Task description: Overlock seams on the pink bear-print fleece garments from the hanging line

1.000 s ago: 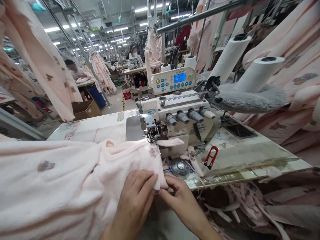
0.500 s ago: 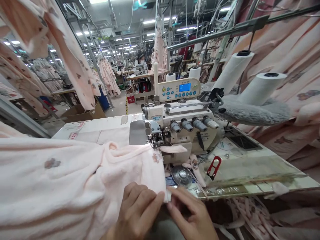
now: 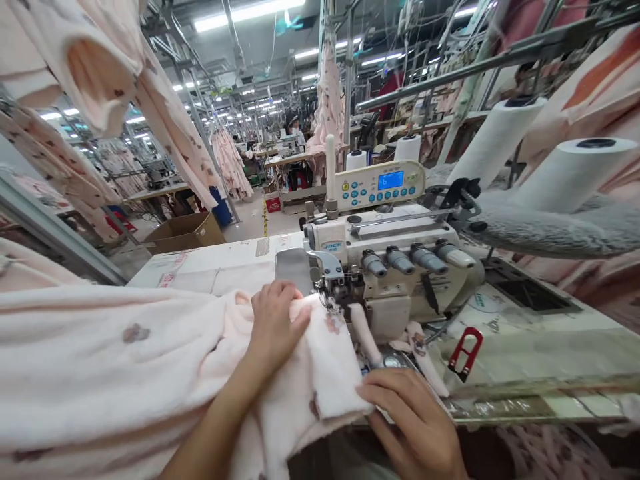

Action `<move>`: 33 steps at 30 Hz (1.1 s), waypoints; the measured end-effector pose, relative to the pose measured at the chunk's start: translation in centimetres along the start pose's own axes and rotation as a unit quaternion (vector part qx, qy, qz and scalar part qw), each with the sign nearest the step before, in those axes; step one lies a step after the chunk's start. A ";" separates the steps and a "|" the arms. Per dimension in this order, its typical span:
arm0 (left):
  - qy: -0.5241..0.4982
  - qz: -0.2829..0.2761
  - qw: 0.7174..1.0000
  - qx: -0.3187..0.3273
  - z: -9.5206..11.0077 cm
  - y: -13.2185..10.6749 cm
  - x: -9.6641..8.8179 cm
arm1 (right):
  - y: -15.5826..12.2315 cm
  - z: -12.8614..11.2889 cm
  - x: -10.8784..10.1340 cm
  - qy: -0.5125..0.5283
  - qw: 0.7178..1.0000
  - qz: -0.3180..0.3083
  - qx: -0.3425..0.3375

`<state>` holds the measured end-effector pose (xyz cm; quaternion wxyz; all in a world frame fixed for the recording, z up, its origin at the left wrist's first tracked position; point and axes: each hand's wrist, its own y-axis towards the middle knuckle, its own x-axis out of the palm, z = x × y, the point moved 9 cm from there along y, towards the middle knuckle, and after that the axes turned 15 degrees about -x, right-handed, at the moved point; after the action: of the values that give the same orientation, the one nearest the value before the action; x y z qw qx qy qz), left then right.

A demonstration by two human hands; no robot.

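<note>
A pale pink fleece garment (image 3: 175,363) with small brown and grey prints lies across the left of the table, its edge under the needle area (image 3: 331,297) of a white overlock sewing machine (image 3: 400,233). My left hand (image 3: 274,327) is closed on a fold of it, just left of the presser foot, thumb towards me. Between thumb and fingers of my right hand (image 3: 417,420) is the garment's near right corner, at the table's front edge. A narrow pink fabric strip (image 3: 364,333) hangs down beside the needle area, to the right of the garment.
Red-handled thread snips (image 3: 466,353) lie on the table (image 3: 540,360) to the right. Behind the machine stand large white thread cones (image 3: 500,147) near a control panel (image 3: 383,183). Pink garments (image 3: 175,127) hang at left; a cardboard box (image 3: 185,233) sits on the floor.
My left hand has moved forward from the near edge to the fabric by the presser foot. My right hand has shifted slightly right with the garment's corner. The camera view has turned a little left.
</note>
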<state>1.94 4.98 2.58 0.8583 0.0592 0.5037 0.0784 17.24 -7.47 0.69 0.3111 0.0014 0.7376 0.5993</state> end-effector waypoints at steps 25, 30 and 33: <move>0.033 0.046 0.995 -0.079 -2.5 10.8 0.6 | 3.3 2.9 0.8 -0.134 0.989 0.028 0.059; 0.061 0.002 0.989 -0.137 -4.0 12.1 0.5 | 2.2 1.1 2.0 -0.090 0.995 0.034 0.033; 0.075 -0.008 0.983 -0.168 -6.2 9.1 -0.9 | 0.9 1.4 3.2 -0.027 0.998 0.039 0.049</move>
<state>-4.58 13.92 1.95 0.8165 -0.0956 0.5466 0.1595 15.02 -4.81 -0.12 0.3066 0.0614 0.7572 0.5735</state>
